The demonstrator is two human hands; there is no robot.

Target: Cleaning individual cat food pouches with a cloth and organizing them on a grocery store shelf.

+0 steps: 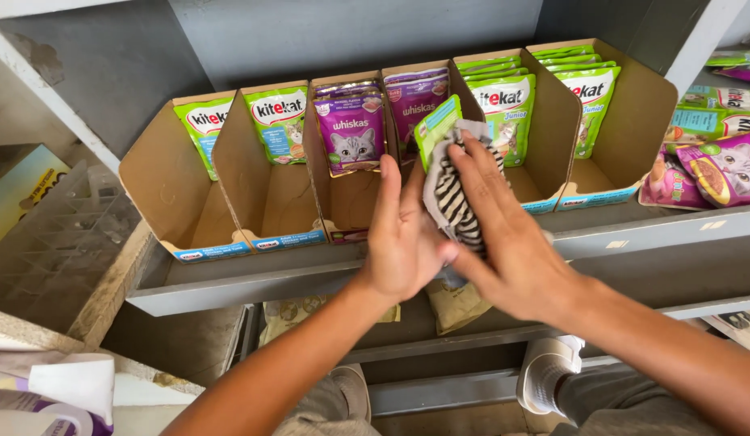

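Hands meet before the shelf (254, 282): left hand (401, 238) flat behind a green pouch (434, 125), right hand (504, 230) pressing a striped cloth (454, 202) against it, fingers spread. Beyond them, cardboard trays (270, 202) hold more pouches, possibly pet food.
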